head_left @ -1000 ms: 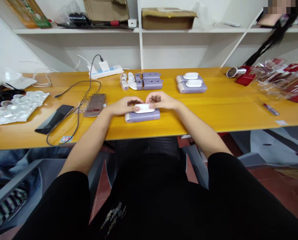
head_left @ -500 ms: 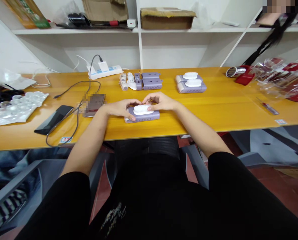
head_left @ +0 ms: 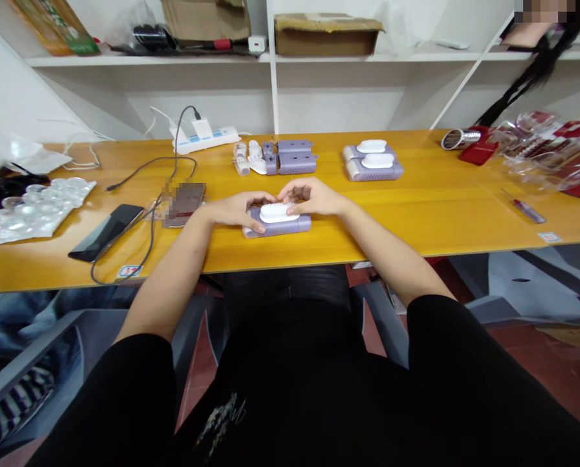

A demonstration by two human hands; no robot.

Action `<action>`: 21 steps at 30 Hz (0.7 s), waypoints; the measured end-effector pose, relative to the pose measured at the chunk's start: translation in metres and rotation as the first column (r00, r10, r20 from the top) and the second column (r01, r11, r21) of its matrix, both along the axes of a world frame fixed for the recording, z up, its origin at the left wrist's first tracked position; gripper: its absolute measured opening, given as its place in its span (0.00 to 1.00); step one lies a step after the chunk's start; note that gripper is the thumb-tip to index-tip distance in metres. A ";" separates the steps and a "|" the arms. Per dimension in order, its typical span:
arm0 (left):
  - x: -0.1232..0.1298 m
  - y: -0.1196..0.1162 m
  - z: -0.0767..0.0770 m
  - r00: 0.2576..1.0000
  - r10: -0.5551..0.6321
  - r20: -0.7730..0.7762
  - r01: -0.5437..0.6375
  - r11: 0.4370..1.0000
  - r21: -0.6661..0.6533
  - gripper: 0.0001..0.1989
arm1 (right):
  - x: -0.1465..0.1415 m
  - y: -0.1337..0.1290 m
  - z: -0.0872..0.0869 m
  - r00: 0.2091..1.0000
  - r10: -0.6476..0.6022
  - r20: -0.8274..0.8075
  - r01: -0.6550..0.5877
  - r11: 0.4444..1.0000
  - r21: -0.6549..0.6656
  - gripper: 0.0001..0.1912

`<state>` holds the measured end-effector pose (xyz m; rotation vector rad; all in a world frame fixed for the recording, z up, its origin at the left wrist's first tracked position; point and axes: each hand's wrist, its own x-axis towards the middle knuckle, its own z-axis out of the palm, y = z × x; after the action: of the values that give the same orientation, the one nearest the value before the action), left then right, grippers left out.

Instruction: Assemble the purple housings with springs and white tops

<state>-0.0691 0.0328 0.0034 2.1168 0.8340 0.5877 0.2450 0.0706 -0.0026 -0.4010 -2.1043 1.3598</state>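
A light purple case (head_left: pixel 287 229) lies on the table in front of me, near the front edge. On its top sits a white oval brush (head_left: pixel 274 213) with short bristles along its rim. My left hand (head_left: pixel 231 209) grips the case's left end, thumb on the near side and fingers behind. My right hand (head_left: pixel 318 198) curls over the brush's right end, its thumb pressed on it and its fingers at the far side. Farther back stand two similar purple cases (head_left: pixel 375 174) topped by white brushes. Loose purple shells (head_left: pixel 297 163) and white bristled parts (head_left: pixel 255 157) lie behind my hands.
To the left are a black phone (head_left: pixel 106 232), a trailing cable (head_left: pixel 151 240), a power strip (head_left: pixel 222 139) and a bag of clear domes (head_left: pixel 41 204). At right lie a screwdriver (head_left: pixel 528 211), a metal grater drum (head_left: pixel 460 139) and red and clear plastic parts (head_left: pixel 553 155).
The view has shifted very slightly. Both hands keep nearly the same place on the case and brush.
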 end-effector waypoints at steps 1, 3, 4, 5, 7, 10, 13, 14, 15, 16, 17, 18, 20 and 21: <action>0.000 0.000 0.000 1.000 -0.001 0.006 0.001 1.000 0.004 0.39 | 0.000 -0.001 0.001 1.000 0.000 0.000 0.000 1.000 -0.005 0.31; 0.000 0.000 -0.001 1.000 0.002 0.010 -0.002 1.000 0.009 0.38 | 0.000 -0.002 0.002 1.000 -0.004 0.001 0.004 1.000 -0.018 0.31; 0.000 -0.001 -0.001 1.000 0.007 0.007 -0.007 1.000 0.011 0.38 | 0.000 -0.002 0.002 1.000 -0.005 0.001 0.006 1.000 -0.025 0.31; 0.000 -0.001 -0.001 1.000 0.014 0.002 -0.014 1.000 0.012 0.38 | 0.000 -0.002 0.002 1.000 -0.006 0.000 0.006 1.000 -0.031 0.31; 0.000 -0.001 -0.001 1.000 0.028 -0.011 -0.028 1.000 0.010 0.39 | -0.001 -0.002 0.003 1.000 -0.004 -0.005 0.004 0.999 -0.036 0.30; 0.000 -0.001 -0.002 0.999 0.042 -0.022 -0.042 0.999 0.007 0.39 | -0.001 -0.002 0.002 1.000 -0.008 -0.011 0.008 1.000 -0.016 0.31; 0.001 -0.002 -0.002 0.998 0.055 -0.006 -0.055 0.998 0.004 0.39 | -0.002 -0.001 0.001 0.999 -0.033 -0.009 0.033 0.999 0.019 0.31; 0.002 -0.002 -0.002 0.998 0.062 0.004 -0.062 0.998 0.002 0.39 | -0.001 0.000 0.001 0.999 -0.041 -0.008 0.041 0.999 0.028 0.31; 0.002 -0.002 -0.003 0.998 0.068 0.017 -0.068 0.998 0.000 0.40 | -0.001 0.001 0.000 0.999 -0.046 -0.007 0.046 0.998 0.037 0.31; 0.002 -0.002 -0.003 0.997 0.070 0.032 -0.070 0.998 -0.002 0.40 | -0.001 0.002 0.000 0.999 -0.049 -0.004 0.049 0.998 0.046 0.31; 0.003 -0.002 -0.004 0.996 0.071 0.050 -0.070 0.998 -0.003 0.40 | 0.000 0.002 0.000 0.999 -0.051 -0.002 0.051 0.997 0.057 0.31; 0.003 -0.002 -0.005 0.995 0.070 0.073 -0.070 0.998 -0.003 0.40 | 0.000 0.003 0.000 0.999 -0.053 0.002 0.052 0.996 0.071 0.31; 0.004 -0.001 -0.007 0.991 0.070 0.118 -0.071 0.997 0.001 0.41 | 0.001 0.003 0.001 0.998 -0.063 0.017 0.061 0.992 0.114 0.31; 0.005 0.000 -0.008 0.988 0.074 0.138 -0.076 0.997 0.007 0.42 | 0.002 0.003 0.002 0.997 -0.075 0.031 0.070 0.987 0.148 0.31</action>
<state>-0.0645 0.0330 -0.0043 2.0371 0.8364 0.7710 0.2469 0.0731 -0.0010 -0.4393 -2.1810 1.1565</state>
